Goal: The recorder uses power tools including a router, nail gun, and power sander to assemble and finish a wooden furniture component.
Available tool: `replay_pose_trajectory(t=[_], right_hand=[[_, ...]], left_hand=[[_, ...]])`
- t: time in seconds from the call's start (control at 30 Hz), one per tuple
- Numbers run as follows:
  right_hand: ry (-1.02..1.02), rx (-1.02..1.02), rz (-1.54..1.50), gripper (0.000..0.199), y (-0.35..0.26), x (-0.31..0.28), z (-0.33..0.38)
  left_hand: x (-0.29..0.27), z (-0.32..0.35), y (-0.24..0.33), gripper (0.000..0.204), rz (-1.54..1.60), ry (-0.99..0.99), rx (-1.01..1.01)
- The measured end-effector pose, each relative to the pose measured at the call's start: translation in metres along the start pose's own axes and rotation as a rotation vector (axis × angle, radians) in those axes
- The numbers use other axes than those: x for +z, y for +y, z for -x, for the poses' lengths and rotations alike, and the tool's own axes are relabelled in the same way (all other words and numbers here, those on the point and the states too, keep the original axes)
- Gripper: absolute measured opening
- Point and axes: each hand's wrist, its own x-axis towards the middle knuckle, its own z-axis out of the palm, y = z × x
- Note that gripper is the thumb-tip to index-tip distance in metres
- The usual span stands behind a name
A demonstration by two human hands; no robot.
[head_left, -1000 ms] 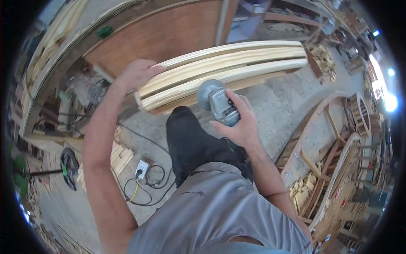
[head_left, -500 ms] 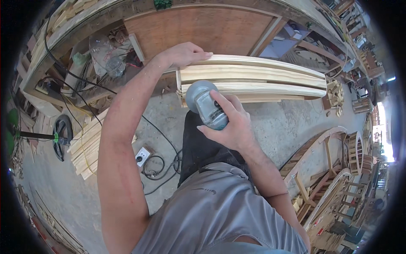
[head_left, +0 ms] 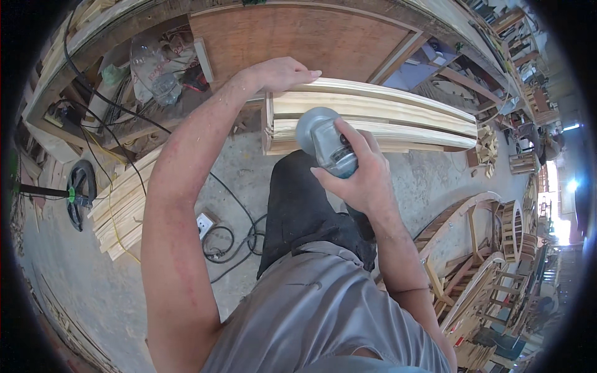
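Note:
A long, gently curved piece made of pale wooden slats (head_left: 385, 112) lies crosswise before me, with narrow gaps between the slats. My left hand (head_left: 286, 74) grips its far edge at the left end; some of the fingers are hidden. In my right hand (head_left: 368, 177) is a grey angle grinder (head_left: 333, 148) with a round disc, fingers wrapped round its body. The disc overlaps the near slats toward their left end. Whether it touches the wood I cannot tell. My knee is below the grinder.
Beyond the slats stands a wooden workbench (head_left: 298, 37) with cluttered shelves. Black cables (head_left: 233, 198) and a white socket box (head_left: 204, 225) lie on the floor at left, near stacked boards (head_left: 115, 227). Curved wooden frames (head_left: 457, 230) stand at right.
My right hand has moved the grinder a little to the right along the slats. The left hand keeps its hold at the left end. The view has shifted slightly.

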Motion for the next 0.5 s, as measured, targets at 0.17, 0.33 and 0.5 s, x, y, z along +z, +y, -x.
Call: replay_pose_trajectory(t=[0.17, 0.33, 0.5], right_hand=[[-0.01, -0.07, 0.007, 0.073, -0.007, 0.008, -0.003], [-0.102, -0.104, 0.024, 0.074, -0.02, 0.012, -0.006], [-0.087, -0.089, 0.03, 0.072, -0.018, 0.011, -0.008]], left_hand=[[0.001, 0.001, -0.002, 0.064, -0.041, -0.049, -0.014], [0.005, 0.001, -0.005, 0.064, 0.013, 0.036, 0.092], [0.005, 0.001, -0.007, 0.062, 0.006, -0.047, 0.005]])
